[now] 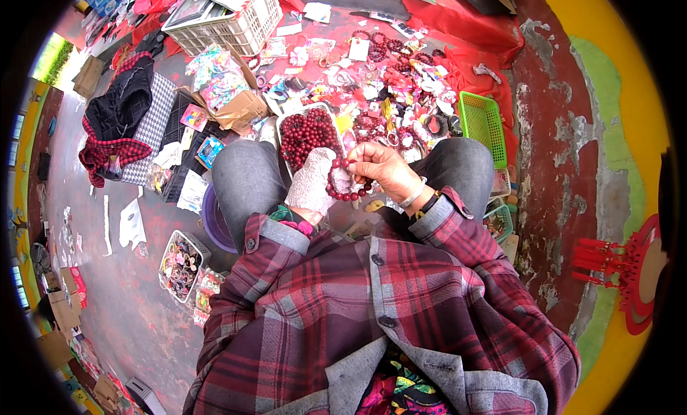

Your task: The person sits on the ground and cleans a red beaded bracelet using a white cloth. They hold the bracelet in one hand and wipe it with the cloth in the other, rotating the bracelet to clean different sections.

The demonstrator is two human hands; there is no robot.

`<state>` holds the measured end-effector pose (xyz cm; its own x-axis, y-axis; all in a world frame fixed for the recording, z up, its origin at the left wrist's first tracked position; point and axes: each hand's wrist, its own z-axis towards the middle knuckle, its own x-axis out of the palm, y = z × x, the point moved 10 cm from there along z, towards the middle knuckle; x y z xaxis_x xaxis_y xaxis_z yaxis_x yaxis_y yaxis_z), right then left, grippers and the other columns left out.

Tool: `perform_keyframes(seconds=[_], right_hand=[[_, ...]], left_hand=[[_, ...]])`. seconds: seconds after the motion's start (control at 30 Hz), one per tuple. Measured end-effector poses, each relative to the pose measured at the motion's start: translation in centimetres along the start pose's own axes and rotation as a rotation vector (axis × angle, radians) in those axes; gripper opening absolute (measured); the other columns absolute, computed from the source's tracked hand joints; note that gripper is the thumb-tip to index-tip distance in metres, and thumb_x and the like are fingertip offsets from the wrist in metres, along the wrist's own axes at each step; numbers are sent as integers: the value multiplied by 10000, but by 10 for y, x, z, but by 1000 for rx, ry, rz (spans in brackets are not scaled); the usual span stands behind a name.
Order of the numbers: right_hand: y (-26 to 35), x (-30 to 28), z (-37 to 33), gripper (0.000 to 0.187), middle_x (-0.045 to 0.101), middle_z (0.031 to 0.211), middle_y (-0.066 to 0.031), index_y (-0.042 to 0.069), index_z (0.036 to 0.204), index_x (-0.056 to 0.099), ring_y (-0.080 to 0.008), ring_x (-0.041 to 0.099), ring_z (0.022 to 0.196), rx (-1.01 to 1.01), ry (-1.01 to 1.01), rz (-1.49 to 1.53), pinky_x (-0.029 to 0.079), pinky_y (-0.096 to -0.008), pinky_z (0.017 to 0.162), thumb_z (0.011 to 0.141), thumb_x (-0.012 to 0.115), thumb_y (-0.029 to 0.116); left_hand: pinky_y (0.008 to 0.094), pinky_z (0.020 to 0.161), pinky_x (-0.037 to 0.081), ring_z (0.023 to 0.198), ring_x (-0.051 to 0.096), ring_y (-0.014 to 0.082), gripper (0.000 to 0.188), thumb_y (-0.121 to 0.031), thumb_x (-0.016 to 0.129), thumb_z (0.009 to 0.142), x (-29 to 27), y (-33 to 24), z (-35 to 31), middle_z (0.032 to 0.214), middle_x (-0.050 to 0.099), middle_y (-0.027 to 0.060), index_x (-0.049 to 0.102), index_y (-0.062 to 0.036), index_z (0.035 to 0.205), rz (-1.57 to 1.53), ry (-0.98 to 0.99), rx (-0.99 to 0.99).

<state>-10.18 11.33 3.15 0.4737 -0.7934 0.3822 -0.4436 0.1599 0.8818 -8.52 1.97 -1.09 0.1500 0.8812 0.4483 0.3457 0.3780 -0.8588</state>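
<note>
A bracelet of dark red round beads [347, 196] hangs between my two hands, in front of my lap. My left hand [312, 180], in a pale speckled knit glove, closes on the left side of the loop. The bare right hand [388, 173] pinches the top of the same bracelet between thumb and fingertips. Just beyond the gloved hand, between my knees, stands a white basket [283, 117] heaped with similar dark red beads [308, 134]. Part of its near side is hidden by the glove.
Loose accessories [408, 86] cover a red cloth ahead. A green basket [482, 125] stands beyond my right knee. On the left are a cardboard box [240, 111] of packets, a purple basin [215, 218] and a white basket of small items [180, 266]. A peeling wall [558, 129] rises at right.
</note>
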Motion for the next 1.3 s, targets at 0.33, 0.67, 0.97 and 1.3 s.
perform_keyframes(seconds=[0.33, 0.67, 0.97, 1.3], right_hand=[[-1, -13, -2, 101, 596, 711, 32, 64, 906, 635, -46, 536, 600, -10, -103, 6, 415, -191, 540, 873, 621, 158], [-4, 3, 2, 157, 593, 804, 13, 61, 984, 566, -60, 551, 638, 28, 59, 27, 447, -181, 581, 845, 638, 69], [2, -3, -3, 117, 565, 741, 33, 71, 969, 590, -49, 512, 633, -9, -15, 26, 406, -199, 577, 871, 619, 127], [2, -9, -2, 183, 589, 750, 39, 59, 1015, 626, -30, 495, 614, 5, -72, 24, 382, -181, 544, 842, 642, 117]], left_hand=[[328, 764, 488, 813, 580, 196, 210, -190, 375, 971, 31, -3, 0, 859, 565, 80, 509, -28, 968, -611, 29, -136], [385, 817, 496, 898, 595, 256, 323, -255, 321, 983, 6, 12, 2, 923, 588, 142, 516, -1, 1021, -232, 40, -45], [381, 864, 477, 972, 577, 252, 289, -240, 384, 963, -12, 4, 6, 1041, 585, 150, 485, -24, 1126, 283, -8, 73], [339, 801, 483, 934, 587, 218, 253, -251, 428, 958, 11, 4, 7, 963, 595, 105, 518, -39, 1064, 508, 150, 213]])
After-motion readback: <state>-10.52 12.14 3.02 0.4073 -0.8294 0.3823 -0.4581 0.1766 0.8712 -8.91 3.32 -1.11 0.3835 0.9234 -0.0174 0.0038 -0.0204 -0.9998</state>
